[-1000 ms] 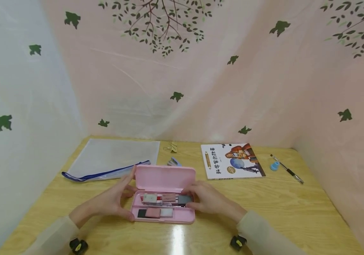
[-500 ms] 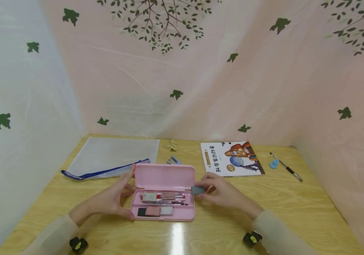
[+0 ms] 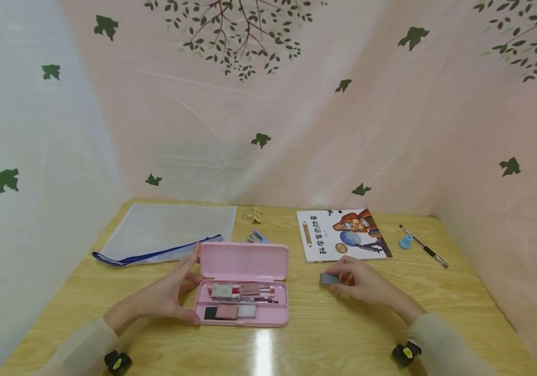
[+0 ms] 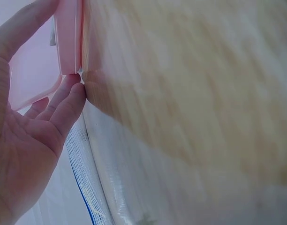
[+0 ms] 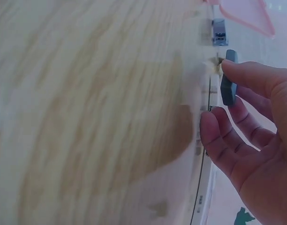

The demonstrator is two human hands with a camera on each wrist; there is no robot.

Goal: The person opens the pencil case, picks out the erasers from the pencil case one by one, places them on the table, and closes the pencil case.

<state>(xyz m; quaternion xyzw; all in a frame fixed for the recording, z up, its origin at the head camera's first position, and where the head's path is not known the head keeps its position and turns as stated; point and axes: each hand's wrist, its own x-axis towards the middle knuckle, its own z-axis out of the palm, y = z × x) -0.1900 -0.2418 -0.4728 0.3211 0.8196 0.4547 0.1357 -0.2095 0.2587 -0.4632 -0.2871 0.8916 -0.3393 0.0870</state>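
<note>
Grey eraser (image 3: pixel 329 279), small flat block with rounded corners, was pinched in my right grip (image 3: pixel 361 284) between thumb and fingertips, just off the counter (image 3: pixel 438 303), right of the pink pencil case (image 3: pixel 244 284) and near the storybook (image 3: pixel 341 235). Wrist view showed it edge-on, matte, dark slate (image 5: pixel 228 77). My left grip (image 3: pixel 167 292) sat on the case's left end, thumb at the front edge, straight fingers against the raised lid, I'd say to brace it so it wouldn't slide or flop shut. Case was hard smooth plastic, hinged open, lid upright; pens and small blocks lay inside. Beyond the left grip lay a mesh zip pouch (image 3: pixel 165 232), soft and translucent with blue trim. Counter was glossy wood-grain.
</note>
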